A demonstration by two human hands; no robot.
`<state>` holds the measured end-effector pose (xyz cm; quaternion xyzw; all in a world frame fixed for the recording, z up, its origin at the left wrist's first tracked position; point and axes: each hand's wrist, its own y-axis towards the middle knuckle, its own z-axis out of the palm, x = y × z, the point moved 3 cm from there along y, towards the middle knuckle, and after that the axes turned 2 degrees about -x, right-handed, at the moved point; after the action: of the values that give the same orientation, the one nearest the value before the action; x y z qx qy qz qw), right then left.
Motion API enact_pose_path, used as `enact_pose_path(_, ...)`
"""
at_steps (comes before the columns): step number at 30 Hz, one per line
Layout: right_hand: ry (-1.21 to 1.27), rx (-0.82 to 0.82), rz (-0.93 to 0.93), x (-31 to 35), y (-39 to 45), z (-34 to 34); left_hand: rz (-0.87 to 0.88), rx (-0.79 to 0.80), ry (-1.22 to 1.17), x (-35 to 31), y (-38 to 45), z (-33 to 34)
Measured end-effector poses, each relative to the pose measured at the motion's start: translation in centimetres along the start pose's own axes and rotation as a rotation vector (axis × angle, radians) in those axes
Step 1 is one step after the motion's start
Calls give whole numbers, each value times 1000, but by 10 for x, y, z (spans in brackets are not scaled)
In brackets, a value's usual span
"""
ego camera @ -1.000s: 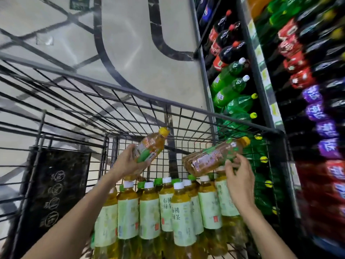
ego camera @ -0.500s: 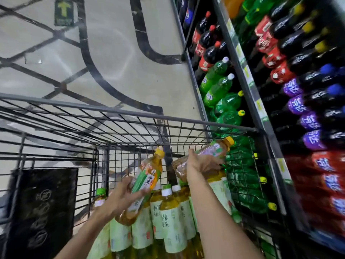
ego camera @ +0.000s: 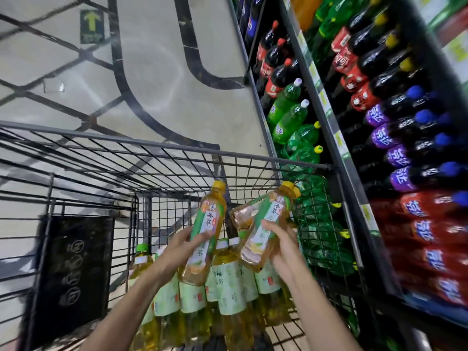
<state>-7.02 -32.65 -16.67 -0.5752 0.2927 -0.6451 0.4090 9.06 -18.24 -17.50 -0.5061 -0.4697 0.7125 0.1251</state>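
Note:
My left hand (ego camera: 181, 249) grips a tea bottle (ego camera: 206, 231) with a yellow cap and green label, tilted slightly right, above the wire cart (ego camera: 177, 148). My right hand (ego camera: 283, 247) grips a second yellow-capped tea bottle (ego camera: 263, 226), its cap pointing up and right; the end of another bottle (ego camera: 241, 215) shows just behind it, and I cannot tell whether the hand holds that one too. Below both hands, several upright tea bottles (ego camera: 228, 282) with pale green labels and green or white caps stand packed in the cart.
A store shelf (ego camera: 326, 115) of large soda bottles, red, green, purple and dark, runs along the right, close to the cart's right wall. A black panel (ego camera: 71, 269) hangs on the cart's left side. Pale tiled floor with dark lines lies beyond the cart.
Both bottles have been lifted and turned more upright. My right hand shifted from gripping over the top to holding its bottle from below. The view swung slightly left.

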Motion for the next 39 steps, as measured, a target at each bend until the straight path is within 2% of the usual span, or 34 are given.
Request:
enact_pose_path(5,-56,103,129,3,-33,-10,-32,-22,-158,-7,-22,17)
enact_pose_path(10,-118,228,52,19,-55,-22,37,-5,-197,-15,-53,44)
enact_pose_path(15,-242,216,-38,32,-75,-38,129,-12,-242,-25,-76,72)
enact_pose_path(20,-211,202,-112,48,-114,-59,202,44,-191,-41,-97,98)
enact_pose_path(31,-19,-58,-454,47,-211,-119,357,398,111,-88,-155,172)
enact_pose_path(34,73,-147,-514,42,-245,-148,419,495,216,-89,-182,204)
enact_pose_path(39,195,-292,-611,24,-307,-212,407,638,323,-66,-235,263)
